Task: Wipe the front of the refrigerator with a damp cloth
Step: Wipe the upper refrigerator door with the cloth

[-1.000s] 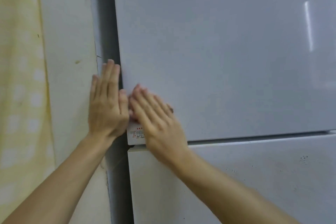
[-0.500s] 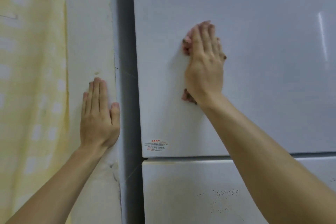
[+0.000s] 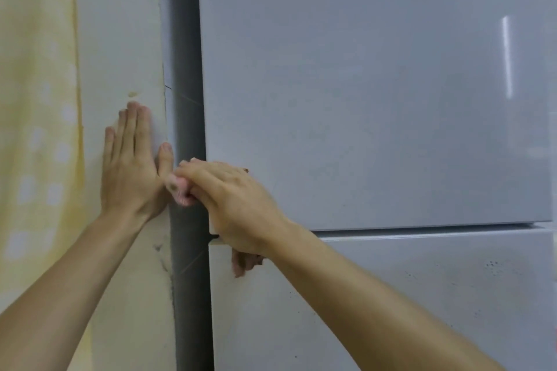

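while the left hand (image 3: 129,172) lies flat on the wall (image 3: 120,39), right hand (image 3: 238,205) clamps cloth (image 3: 180,192) to refrigerator (image 3: 361,99).

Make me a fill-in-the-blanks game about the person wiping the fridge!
1. The right hand grips a ____ cloth.
2. The left hand lies flat on the ____ beside the refrigerator.
3. The cloth is at the upper door's bottom ____ corner.
4. Small dark specks dot the ____ door.
Missing words: pink; wall; left; lower.
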`<act>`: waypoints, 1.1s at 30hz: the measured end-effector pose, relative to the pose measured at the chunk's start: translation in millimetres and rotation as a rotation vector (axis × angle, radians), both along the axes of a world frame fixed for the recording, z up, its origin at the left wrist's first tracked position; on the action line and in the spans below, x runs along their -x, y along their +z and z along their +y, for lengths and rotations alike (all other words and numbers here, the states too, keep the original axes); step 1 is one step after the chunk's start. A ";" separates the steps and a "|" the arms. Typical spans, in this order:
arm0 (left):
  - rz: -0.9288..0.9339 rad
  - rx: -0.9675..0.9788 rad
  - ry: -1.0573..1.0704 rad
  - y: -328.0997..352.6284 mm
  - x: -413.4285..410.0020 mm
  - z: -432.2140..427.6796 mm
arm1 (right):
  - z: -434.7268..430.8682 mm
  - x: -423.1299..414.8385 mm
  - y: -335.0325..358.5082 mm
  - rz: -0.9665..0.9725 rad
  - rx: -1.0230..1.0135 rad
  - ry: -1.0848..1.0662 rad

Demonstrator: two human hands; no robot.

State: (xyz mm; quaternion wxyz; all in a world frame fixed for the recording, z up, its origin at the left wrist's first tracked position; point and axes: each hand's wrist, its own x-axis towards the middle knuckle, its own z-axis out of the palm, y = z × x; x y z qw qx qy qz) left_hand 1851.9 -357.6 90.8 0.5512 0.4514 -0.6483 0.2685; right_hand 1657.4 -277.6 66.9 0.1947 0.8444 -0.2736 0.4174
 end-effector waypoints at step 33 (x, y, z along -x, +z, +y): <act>0.464 -0.596 -1.035 -10.4 74.5 86.0 | 54.9 96.5 -4.9 -0.603 -0.754 0.250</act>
